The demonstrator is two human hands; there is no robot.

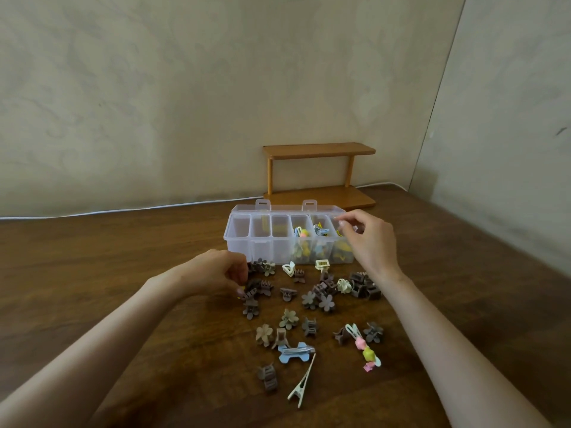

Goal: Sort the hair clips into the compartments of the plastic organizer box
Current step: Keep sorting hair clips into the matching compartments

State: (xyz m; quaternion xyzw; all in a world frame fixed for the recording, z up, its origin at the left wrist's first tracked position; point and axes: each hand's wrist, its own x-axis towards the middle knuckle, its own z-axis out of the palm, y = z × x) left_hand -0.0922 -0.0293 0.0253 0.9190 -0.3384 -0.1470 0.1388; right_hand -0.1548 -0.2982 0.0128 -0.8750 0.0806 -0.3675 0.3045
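A pale, mottled wall (154, 103) faces me and meets a side wall (509, 118) at the right corner. My dark wooden counter (92, 257) runs up to it — a small two-tier wooden shelf (318, 149) at the back, a white cable (123, 209) along the edge.

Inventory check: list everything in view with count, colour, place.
Organizer box: one, clear, mid-table; right three compartments hold colourful clips.
Small clips: many, mostly brown, loose before box.
Bow clip: one, blue, front.
Long clip: one, cream, frontmost.
Charm clip: one, pink-yellow, front right.
Shelf: one, wooden, behind box.
Cable: one, white, along wall.
Table: one, dark wood.
Left hand: on small clips, pile's left.
Right hand: over box's right end.
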